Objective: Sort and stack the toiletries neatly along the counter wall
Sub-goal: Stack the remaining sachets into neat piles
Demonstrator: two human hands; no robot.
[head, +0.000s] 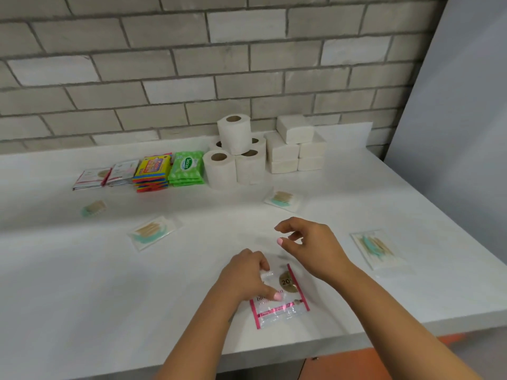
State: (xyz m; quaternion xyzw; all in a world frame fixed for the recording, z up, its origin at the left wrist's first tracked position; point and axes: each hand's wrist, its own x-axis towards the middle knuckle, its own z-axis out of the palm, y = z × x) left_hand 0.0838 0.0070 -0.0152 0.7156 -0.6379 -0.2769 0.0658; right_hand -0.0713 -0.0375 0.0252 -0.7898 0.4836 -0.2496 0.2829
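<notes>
My left hand (245, 278) pinches a clear sachet with pink trim (282, 300) that lies near the counter's front edge. My right hand (310, 244) hovers just above and beyond it, fingers loosely curled, holding nothing. Along the wall stand toilet rolls (234, 152), white napkin packs (295, 146), green wipes packs (186, 168), a colourful stack of packets (152, 171) and two low piles of pink-trimmed sachets (107, 175). Several clear toothpick packets lie loose: one at the left (93, 208), one at centre-left (153, 231), one by the rolls (282, 200), one at the right (377, 248).
The white counter (82, 283) ends at a front edge (301, 349) close to my arms, with an orange surface (356, 363) below it. A grey brick wall (192, 64) backs the counter and a plain grey panel (466, 105) closes the right side.
</notes>
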